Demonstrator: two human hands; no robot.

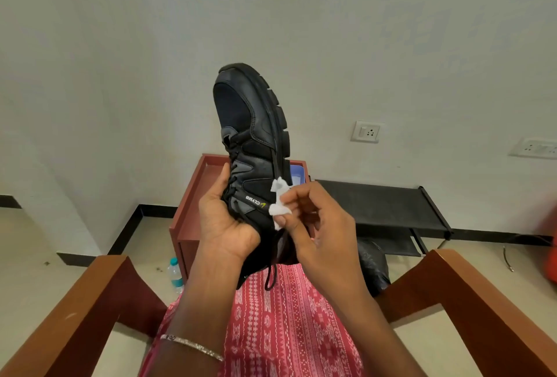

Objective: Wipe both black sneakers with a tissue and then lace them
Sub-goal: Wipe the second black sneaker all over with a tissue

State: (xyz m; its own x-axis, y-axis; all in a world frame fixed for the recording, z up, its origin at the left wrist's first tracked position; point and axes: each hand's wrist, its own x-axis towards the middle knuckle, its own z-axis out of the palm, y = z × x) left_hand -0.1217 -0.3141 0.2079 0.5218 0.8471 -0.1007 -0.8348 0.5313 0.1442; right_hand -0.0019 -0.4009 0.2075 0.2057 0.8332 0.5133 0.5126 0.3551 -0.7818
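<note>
A black sneaker [251, 123] is held up in front of me, toe pointing up and sole turned to the right. My left hand [224, 220] grips it around the laced tongue and heel area. A loose black lace end [271, 277] dangles below the heel. My right hand [313, 226] pinches a small crumpled white tissue [278, 204] against the sneaker's side, next to its white lettering. The second sneaker is not clearly visible.
A reddish-brown wooden stand [187, 213] sits on the floor behind the sneaker, holding a blue box [297, 176]. A black fabric rack [388, 204] is to the right with a black bag [372, 265] below. A water bottle [175, 274] stands on the floor. Wooden chair arms [75, 310] flank my lap.
</note>
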